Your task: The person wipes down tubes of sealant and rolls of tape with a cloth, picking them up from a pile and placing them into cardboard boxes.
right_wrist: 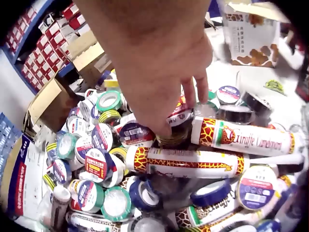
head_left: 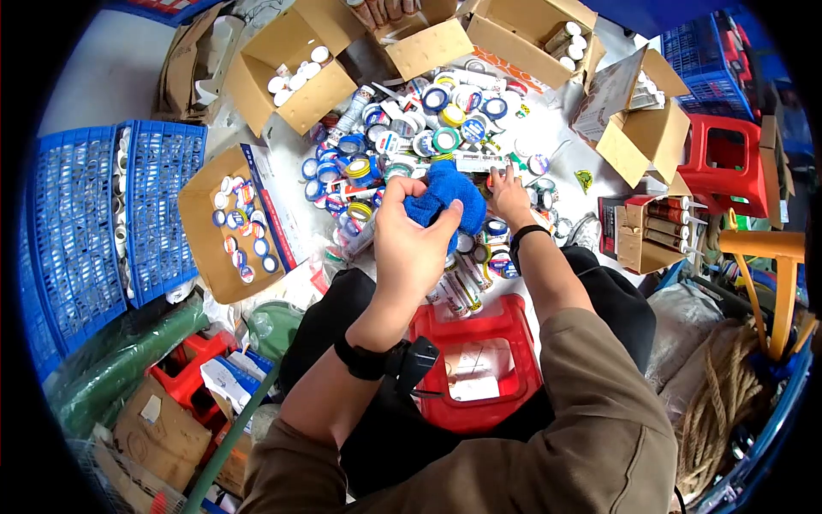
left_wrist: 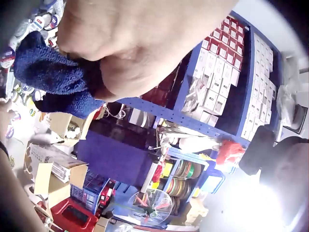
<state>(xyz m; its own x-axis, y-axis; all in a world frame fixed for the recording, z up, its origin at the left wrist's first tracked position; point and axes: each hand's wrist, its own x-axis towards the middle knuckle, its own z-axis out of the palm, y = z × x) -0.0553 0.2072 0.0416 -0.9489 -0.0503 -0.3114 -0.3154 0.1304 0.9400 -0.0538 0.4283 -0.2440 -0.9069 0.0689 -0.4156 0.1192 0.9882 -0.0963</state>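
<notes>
My left hand grips a bunched blue towel-like cloth above the pile; in the left wrist view the cloth hangs out past the fingers. To its right my right hand reaches down into the pile. In the right wrist view its thumb and fingers straddle a tape roll with a red and white label, pinching it from both sides. Close by lie white caulk tubes with giraffe-pattern bands, one tube in front of the thumb. Tape rolls in several colours crowd around them.
Open cartons ring the pile: one with tape rolls at left, one with white-ended tubes behind, another with tubes at right. Blue crates stand at far left. A red stool sits between the person's legs.
</notes>
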